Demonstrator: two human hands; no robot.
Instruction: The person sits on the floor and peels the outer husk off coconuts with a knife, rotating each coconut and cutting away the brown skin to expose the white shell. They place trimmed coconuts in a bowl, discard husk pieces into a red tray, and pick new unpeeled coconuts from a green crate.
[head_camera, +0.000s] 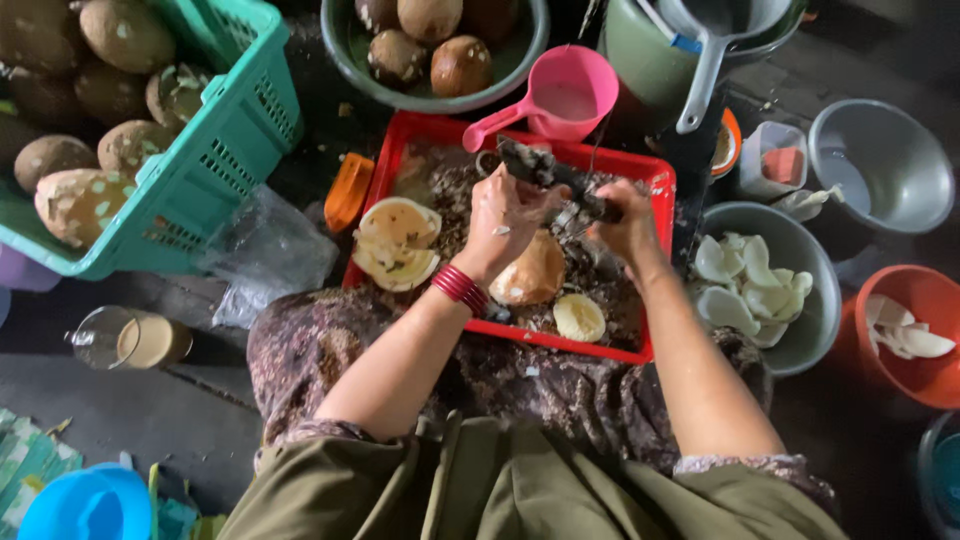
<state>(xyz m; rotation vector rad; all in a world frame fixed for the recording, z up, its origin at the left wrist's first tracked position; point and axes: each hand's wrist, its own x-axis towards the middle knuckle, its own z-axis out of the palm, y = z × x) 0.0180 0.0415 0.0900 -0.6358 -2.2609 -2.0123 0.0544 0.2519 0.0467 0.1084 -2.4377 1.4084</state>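
1. Left hand (505, 215) grips a dark husk piece (535, 165) over the red tray (655, 185).
2. Right hand (625, 225) is closed around its other end.
3. Best keep both grips firm, peeling above the tray.

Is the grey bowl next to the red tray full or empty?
Partly full. The grey round bowl holds a pile of white coconut pieces, while some of its inside wall still shows bare.

A glossy red plastic tray (655, 180) holds rough brown coconut husk scraps (470, 190); beside it, a matt grey metal bowl (815, 320) carries smooth white coconut pieces (750, 285), near a teal plastic basket (215, 150).
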